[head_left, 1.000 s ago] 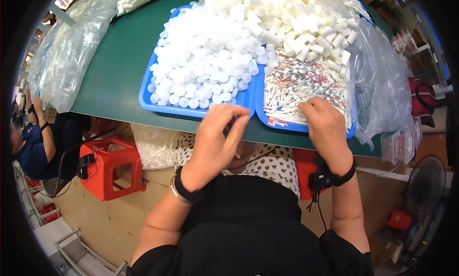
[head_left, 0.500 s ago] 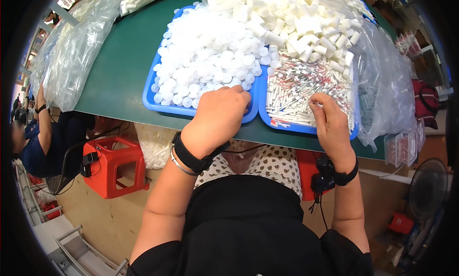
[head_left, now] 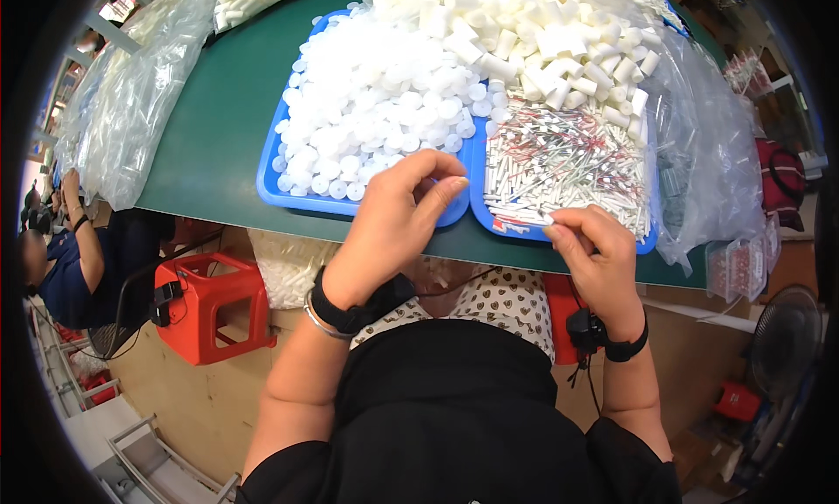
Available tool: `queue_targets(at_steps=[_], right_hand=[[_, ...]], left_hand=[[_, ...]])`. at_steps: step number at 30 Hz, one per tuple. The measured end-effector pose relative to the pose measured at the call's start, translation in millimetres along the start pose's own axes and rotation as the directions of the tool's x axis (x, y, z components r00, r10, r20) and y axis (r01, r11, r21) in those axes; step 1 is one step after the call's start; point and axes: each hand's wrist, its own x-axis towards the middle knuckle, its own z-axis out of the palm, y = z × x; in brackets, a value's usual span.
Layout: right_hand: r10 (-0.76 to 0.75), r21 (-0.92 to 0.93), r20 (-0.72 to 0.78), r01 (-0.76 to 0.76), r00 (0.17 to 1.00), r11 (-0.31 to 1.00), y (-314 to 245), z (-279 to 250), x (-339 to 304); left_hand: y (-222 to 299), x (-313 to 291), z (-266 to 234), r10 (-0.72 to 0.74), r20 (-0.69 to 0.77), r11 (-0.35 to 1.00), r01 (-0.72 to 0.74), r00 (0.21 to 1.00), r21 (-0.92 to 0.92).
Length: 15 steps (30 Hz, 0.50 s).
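White sticks (head_left: pixel 559 185), tangled with red and grey strands (head_left: pixel 577 141), fill the right blue tray (head_left: pixel 517 232) at two o'clock from the centre of your view. Your right hand (head_left: pixel 603 251), at three o'clock, brings thumb and forefinger close about a small white tip (head_left: pixel 548 218) by the near rim; whether they truly grip it, you cannot tell from here. Your left hand (head_left: pixel 393 216), near centre, curls thumb toward forefinger over the near corner of the left blue tray (head_left: pixel 306 203); anything between those fingertips is hidden.

Trouble could come from the strands: a stick drawn out toward six o'clock may drag its neighbours over the low rim. A loose pinch could drop a piece off the edge of the green table (head_left: pixel 201 155). White discs (head_left: pixel 376 111), piled at eleven o'clock, could spill among the sticks if bumped, and the cream tubes (head_left: pixel 559 50), heaped at one o'clock, could slide down onto them.

Half a second earlier, your right fingertips hovered deeper over the sticks; they have since shifted toward seven o'clock. Your left hand has drawn back from the discs, its thumb now showing.
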Motion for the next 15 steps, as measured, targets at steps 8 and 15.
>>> queue_targets(at_steps=[8, 15], right_hand=[[-0.120, 0.030, 0.122, 0.117, 0.985, 0.993, -16, 12, -6], [-0.050, -0.004, 0.216, 0.052, 0.975, 0.999, -21, 9, -7]], left_hand=[[-6, -38, 30, -0.332, 0.307, 0.357, 0.420, 0.892, -0.835], [-10, -44, 29, -0.289, 0.344, 0.229, 0.414, 0.893, -0.881]])
